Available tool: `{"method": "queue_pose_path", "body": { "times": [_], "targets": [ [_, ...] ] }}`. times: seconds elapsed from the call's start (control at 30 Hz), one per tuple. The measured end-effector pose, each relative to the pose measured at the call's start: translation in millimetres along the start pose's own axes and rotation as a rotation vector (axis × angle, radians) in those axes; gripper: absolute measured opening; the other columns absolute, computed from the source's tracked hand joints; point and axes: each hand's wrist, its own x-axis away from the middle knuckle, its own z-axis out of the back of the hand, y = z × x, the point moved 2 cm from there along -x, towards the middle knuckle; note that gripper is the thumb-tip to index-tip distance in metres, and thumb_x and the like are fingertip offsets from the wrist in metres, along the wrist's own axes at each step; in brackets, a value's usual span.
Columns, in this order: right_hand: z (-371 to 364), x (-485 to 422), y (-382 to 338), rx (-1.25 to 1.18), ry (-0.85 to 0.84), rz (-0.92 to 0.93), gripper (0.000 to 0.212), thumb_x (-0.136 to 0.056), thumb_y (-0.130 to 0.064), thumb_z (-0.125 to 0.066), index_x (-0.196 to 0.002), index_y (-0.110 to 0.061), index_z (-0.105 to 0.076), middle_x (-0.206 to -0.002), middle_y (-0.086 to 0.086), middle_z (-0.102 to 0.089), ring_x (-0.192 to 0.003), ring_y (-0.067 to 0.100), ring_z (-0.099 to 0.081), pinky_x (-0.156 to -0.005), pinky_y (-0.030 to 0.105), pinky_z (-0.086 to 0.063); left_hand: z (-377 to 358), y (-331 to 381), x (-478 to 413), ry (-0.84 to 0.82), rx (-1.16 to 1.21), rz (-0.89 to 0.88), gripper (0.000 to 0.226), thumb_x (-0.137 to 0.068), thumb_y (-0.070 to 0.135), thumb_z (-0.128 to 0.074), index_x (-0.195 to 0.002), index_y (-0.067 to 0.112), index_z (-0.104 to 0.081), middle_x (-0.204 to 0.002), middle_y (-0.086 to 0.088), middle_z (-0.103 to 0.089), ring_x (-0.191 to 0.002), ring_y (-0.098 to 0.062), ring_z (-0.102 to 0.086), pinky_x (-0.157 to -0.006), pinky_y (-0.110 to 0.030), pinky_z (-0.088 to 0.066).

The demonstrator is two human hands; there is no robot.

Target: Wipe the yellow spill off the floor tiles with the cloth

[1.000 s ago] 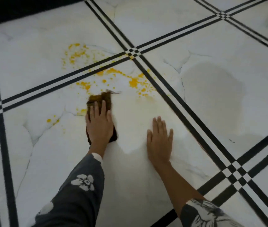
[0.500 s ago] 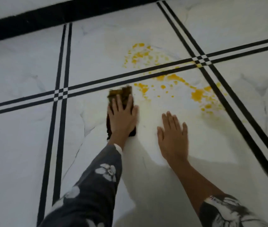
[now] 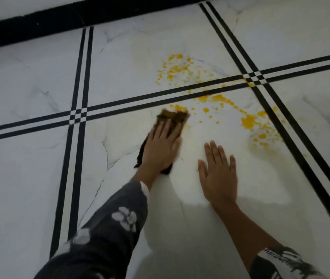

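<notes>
- The left hand (image 3: 163,147) presses the cloth (image 3: 173,117) flat, fingers extended on it, touching the yellow spill (image 3: 248,121).
- The right hand (image 3: 218,174) lies spread on the floor tiles (image 3: 29,178) beside the cloth.

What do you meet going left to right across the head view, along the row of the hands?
Black double tile stripe → left hand pressing the cloth → right hand flat on the tile → yellow spill → diagonal black stripe.

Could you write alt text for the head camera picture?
A left hand presses a dark cloth flat on white floor tiles, at the edge of a yellow spill. The right hand rests flat, empty.
</notes>
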Motion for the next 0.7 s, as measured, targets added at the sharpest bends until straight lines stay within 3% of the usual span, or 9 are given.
{"method": "queue_pose_path", "body": {
  "times": [0.07, 0.13, 0.27, 0.33, 0.4, 0.47, 0.53, 0.6, 0.7],
  "targets": [
    [-0.1, 0.2, 0.4, -0.007, -0.005, -0.001, 0.056, -0.090, -0.037, -0.026, -0.139, -0.015, -0.042, -0.145, 0.004, -0.042, -0.133, 0.021, -0.041, -0.108, 0.046, -0.029, -0.5, -3.6, 30.3, -0.045, -0.006, -0.212, 0.059, -0.093, 0.047, -0.006, -0.148, 0.029, -0.020, -0.155, -0.004, -0.024, -0.144, -0.022, -0.019, -0.117, -0.036, -0.008],
    [-0.7, -0.6, -0.5, -0.014, -0.017, -0.006, 0.056, -0.090, -0.037, -0.025, -0.139, -0.015, -0.042, -0.146, 0.004, -0.041, -0.134, 0.021, -0.040, -0.109, 0.046, -0.027, 4.1, -38.3, 38.3, -0.018, 0.008, -0.209, 0.056, -0.095, 0.044, -0.010, -0.148, 0.027, -0.021, -0.154, -0.004, -0.026, -0.143, -0.022, -0.022, -0.115, -0.035, -0.010],
    [-2.6, -1.3, -0.7, -0.015, -0.007, -0.008, 0.056, -0.090, -0.035, -0.026, -0.138, -0.015, -0.044, -0.145, 0.004, -0.042, -0.132, 0.021, -0.042, -0.110, 0.043, -0.023, 6.7, -81.4, -10.9, 0.071, 0.025, 0.290, 0.053, -0.100, 0.038, -0.020, -0.149, 0.019, -0.020, -0.155, -0.013, -0.021, -0.142, -0.030, -0.018, -0.116, -0.043, -0.011],
    [-2.9, -1.7, -0.3, -0.022, 0.012, 0.009, 0.055, -0.089, -0.035, -0.029, -0.137, -0.015, -0.045, -0.144, 0.005, -0.044, -0.131, 0.022, -0.043, -0.108, 0.040, -0.017, 6.6, -51.2, -38.2, 0.082, 0.035, 0.349, 0.052, -0.101, 0.036, -0.023, -0.149, 0.020, -0.016, -0.156, -0.013, -0.017, -0.143, -0.030, -0.015, -0.117, -0.044, -0.008],
    [-2.5, -2.8, 0.9, -0.026, 0.025, 0.010, 0.054, -0.089, -0.034, -0.031, -0.136, -0.014, -0.047, -0.143, 0.005, -0.045, -0.130, 0.023, -0.045, -0.107, 0.040, -0.017, 1.3, -6.0, -49.1, 0.046, 0.024, 0.168, 0.053, -0.100, 0.040, -0.017, -0.150, 0.022, -0.013, -0.157, -0.010, -0.015, -0.144, -0.027, -0.011, -0.117, -0.041, -0.006],
    [-1.7, -2.5, 0.3, -0.022, 0.021, 0.012, 0.054, -0.089, -0.034, -0.030, -0.136, -0.014, -0.047, -0.143, 0.005, -0.045, -0.130, 0.023, -0.045, -0.107, 0.040, -0.017, -3.9, 28.8, -29.7, -0.007, -0.030, -0.129, 0.059, -0.095, 0.046, -0.005, -0.150, 0.025, -0.013, -0.158, -0.006, -0.014, -0.145, -0.023, -0.010, -0.117, -0.038, -0.005],
    [-2.4, -1.3, 0.2, -0.011, 0.007, 0.017, 0.055, -0.090, -0.036, -0.027, -0.138, -0.014, -0.044, -0.145, 0.004, -0.042, -0.133, 0.021, -0.041, -0.109, 0.039, -0.014, -3.6, 27.7, 1.3, -0.054, -0.062, -0.347, 0.062, -0.091, 0.048, 0.001, -0.149, 0.028, -0.012, -0.158, -0.003, -0.014, -0.145, -0.020, -0.010, -0.117, -0.035, -0.003],
    [-3.5, -1.1, 1.4, -0.012, -0.008, 0.006, 0.056, -0.091, -0.036, -0.025, -0.139, -0.015, -0.042, -0.146, 0.003, -0.041, -0.134, 0.021, -0.039, -0.109, 0.039, -0.013, -0.1, -0.3, 11.3, -0.062, -0.041, -0.377, 0.061, -0.092, 0.048, 0.000, -0.149, 0.029, -0.012, -0.157, -0.001, -0.014, -0.145, -0.018, -0.010, -0.117, -0.033, -0.002],
    [-0.5, -2.1, 1.1, -0.027, -0.038, 0.007, 0.058, -0.090, -0.037, -0.020, -0.142, -0.016, -0.038, -0.148, 0.003, -0.036, -0.137, 0.021, -0.034, -0.114, 0.040, -0.012, 3.3, -29.9, -8.8, -0.006, -0.023, -0.114, 0.061, -0.092, 0.048, -0.002, -0.149, 0.028, -0.013, -0.157, -0.003, -0.017, -0.145, -0.020, -0.013, -0.116, -0.035, -0.005]
  ]
}}
